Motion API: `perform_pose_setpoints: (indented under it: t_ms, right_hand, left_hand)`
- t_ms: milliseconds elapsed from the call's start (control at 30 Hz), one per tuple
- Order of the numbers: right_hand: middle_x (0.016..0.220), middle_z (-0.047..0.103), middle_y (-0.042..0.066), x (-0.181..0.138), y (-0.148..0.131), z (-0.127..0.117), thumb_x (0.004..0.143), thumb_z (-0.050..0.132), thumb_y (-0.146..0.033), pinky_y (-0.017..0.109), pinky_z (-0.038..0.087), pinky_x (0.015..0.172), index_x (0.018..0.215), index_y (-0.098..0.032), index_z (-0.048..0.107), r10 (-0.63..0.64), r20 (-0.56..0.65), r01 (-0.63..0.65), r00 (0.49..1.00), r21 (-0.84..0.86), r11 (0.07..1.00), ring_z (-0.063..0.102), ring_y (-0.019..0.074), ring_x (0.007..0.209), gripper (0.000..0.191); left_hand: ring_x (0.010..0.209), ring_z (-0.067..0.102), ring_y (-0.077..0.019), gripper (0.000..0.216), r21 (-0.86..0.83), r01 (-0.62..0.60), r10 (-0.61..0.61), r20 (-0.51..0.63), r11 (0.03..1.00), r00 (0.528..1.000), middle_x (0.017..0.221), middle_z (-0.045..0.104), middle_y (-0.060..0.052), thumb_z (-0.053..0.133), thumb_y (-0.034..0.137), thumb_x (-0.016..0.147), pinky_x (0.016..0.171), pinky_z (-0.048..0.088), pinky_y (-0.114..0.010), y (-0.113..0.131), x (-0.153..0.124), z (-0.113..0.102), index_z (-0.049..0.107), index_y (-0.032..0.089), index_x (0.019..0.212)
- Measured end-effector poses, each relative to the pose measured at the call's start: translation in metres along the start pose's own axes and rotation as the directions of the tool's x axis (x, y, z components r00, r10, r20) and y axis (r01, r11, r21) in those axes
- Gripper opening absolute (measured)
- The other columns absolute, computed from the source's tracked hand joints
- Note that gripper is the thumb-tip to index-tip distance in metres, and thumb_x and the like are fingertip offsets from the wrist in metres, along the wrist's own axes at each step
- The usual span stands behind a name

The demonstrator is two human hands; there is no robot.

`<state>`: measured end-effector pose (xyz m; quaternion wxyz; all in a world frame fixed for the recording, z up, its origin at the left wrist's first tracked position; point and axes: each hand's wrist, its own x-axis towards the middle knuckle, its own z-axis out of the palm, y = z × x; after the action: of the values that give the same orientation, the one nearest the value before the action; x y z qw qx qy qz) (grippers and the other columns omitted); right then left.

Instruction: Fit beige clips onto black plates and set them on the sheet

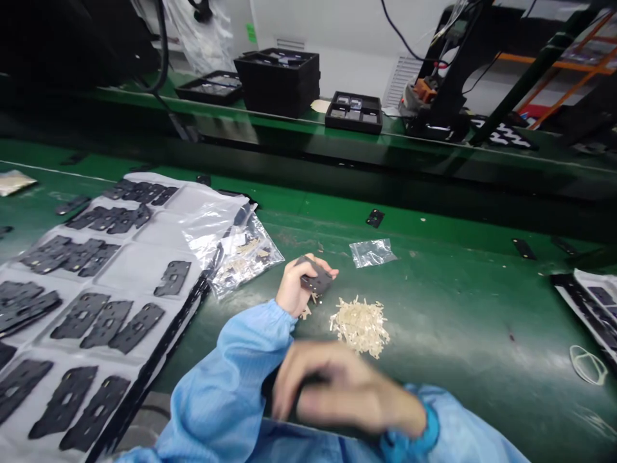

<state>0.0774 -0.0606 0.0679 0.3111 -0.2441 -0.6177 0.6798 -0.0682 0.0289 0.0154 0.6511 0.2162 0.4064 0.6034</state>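
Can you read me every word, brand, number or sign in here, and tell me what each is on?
No text can be read.
Small green rectangular sticker on the white wall: any writing is too small to read.
Flat dark-grey plate in hand: no legible lettering.
Clear plastic bag of beige pieces: no legible print.

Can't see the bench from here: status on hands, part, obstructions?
Left hand gripping black part. Right hand blurred, grip unclear. Pile of cream strips nearby, small plastic bag beyond it; neither touches black part.
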Motion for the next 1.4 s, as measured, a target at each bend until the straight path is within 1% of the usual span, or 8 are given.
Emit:
perform_pose_setpoints:
  t_ms: [167, 267, 400, 600, 733, 967, 1267, 1400]
  right_hand:
    - [0.079, 0.066, 0.002, 0.027, 0.037, -0.1, 0.085, 0.057, -0.033, 0.028, 0.047, 0.07, 0.078, -0.02, 0.067, 0.015, -0.519, -0.114, 0.855, -0.159, 0.981, 0.06, 0.0164, 0.075, 0.018]
    - [0.076, 0.063, 0.002, 0.018, 0.053, -0.129, 0.081, 0.061, -0.031, 0.027, 0.046, 0.069, 0.076, -0.018, 0.064, -0.005, -0.636, -0.162, 0.772, -0.204, 0.966, 0.058, 0.0155, 0.071, 0.015]
    - [0.073, 0.063, 0.002, 0.016, 0.06, -0.133, 0.08, 0.062, -0.032, 0.026, 0.047, 0.064, 0.076, -0.018, 0.063, 0.027, -0.63, -0.157, 0.776, -0.152, 0.976, 0.058, 0.015, 0.067, 0.015]
    - [0.071, 0.062, 0.002, 0.019, 0.063, -0.128, 0.081, 0.062, -0.033, 0.025, 0.047, 0.062, 0.075, -0.018, 0.063, 0.06, -0.603, -0.168, 0.796, -0.124, 0.978, 0.057, 0.0137, 0.065, 0.015]
    - [0.07, 0.062, 0.002, 0.018, 0.066, -0.129, 0.08, 0.062, -0.035, 0.025, 0.046, 0.06, 0.075, -0.018, 0.062, 0.083, -0.586, -0.187, 0.806, -0.118, 0.975, 0.057, 0.0137, 0.063, 0.018]
    - [0.07, 0.062, 0.003, 0.019, 0.069, -0.129, 0.08, 0.061, -0.037, 0.025, 0.047, 0.06, 0.077, -0.017, 0.061, 0.103, -0.574, -0.206, 0.812, -0.117, 0.972, 0.057, 0.0139, 0.063, 0.02]
    - [0.071, 0.062, 0.003, 0.018, 0.068, -0.119, 0.083, 0.055, -0.033, 0.027, 0.048, 0.061, 0.078, -0.018, 0.061, 0.05, -0.568, -0.218, 0.821, -0.231, 0.948, 0.058, 0.0158, 0.064, 0.017]
    - [0.082, 0.062, 0.004, 0.034, 0.066, -0.084, 0.085, 0.052, -0.022, 0.027, 0.047, 0.064, 0.082, -0.02, 0.064, -0.093, -0.417, -0.115, 0.904, -0.448, 0.887, 0.059, 0.0168, 0.074, 0.013]
  left_hand:
    - [0.042, 0.058, -0.014, 0.027, 0.193, 0.029, 0.003, -0.164, 0.981, 0.986, 0.05, 0.057, 0.0, 0.055, 0.033, 0.073, 0.043, 0.049, -0.026, 0.012, -0.007, -0.035, 0.057, 0.013, 0.056]
    - [0.051, 0.063, -0.0167, 0.028, 0.377, 0.0, 0.077, -0.189, 0.926, 0.979, 0.059, 0.062, 0.0, 0.054, 0.04, 0.079, 0.052, 0.054, -0.029, 0.01, -0.018, -0.056, 0.062, 0.014, 0.086]
    - [0.07, 0.064, -0.0161, 0.039, 0.555, -0.097, 0.166, -0.075, 0.826, 0.983, 0.078, 0.064, -0.003, 0.046, 0.039, 0.087, 0.067, 0.054, -0.03, 0.007, -0.03, -0.064, 0.052, 0.016, 0.117]
    - [0.065, 0.054, -0.013, 0.017, 0.95, -0.282, 0.208, 0.252, 0.132, 0.945, 0.081, 0.055, -0.002, 0.055, 0.033, 0.083, 0.064, 0.044, -0.026, -0.003, -0.035, -0.048, 0.063, 0.02, 0.09]
    - [0.071, 0.057, -0.0153, 0.012, 0.971, -0.227, 0.126, 0.235, -0.079, 0.964, 0.084, 0.056, 0.0, 0.059, 0.033, 0.08, 0.066, 0.042, -0.026, -0.008, -0.028, -0.042, 0.058, 0.023, 0.085]
    - [0.061, 0.052, -0.0112, 0.005, 0.962, -0.272, 0.095, 0.274, -0.032, 0.957, 0.074, 0.057, 0.003, 0.055, 0.021, 0.081, 0.058, 0.038, -0.022, -0.004, -0.021, -0.044, 0.053, 0.022, 0.077]
    - [0.065, 0.056, -0.0118, 0.017, 0.943, -0.323, 0.15, 0.309, 0.081, 0.939, 0.082, 0.061, 0.0, 0.046, 0.02, 0.087, 0.06, 0.04, -0.022, 0.0, -0.031, -0.05, 0.055, 0.021, 0.102]
    - [0.069, 0.056, -0.0124, 0.018, 0.922, -0.373, 0.153, 0.356, 0.101, 0.922, 0.081, 0.06, 0.0, 0.046, 0.021, 0.089, 0.065, 0.042, -0.022, 0.0, -0.033, -0.045, 0.055, 0.022, 0.105]
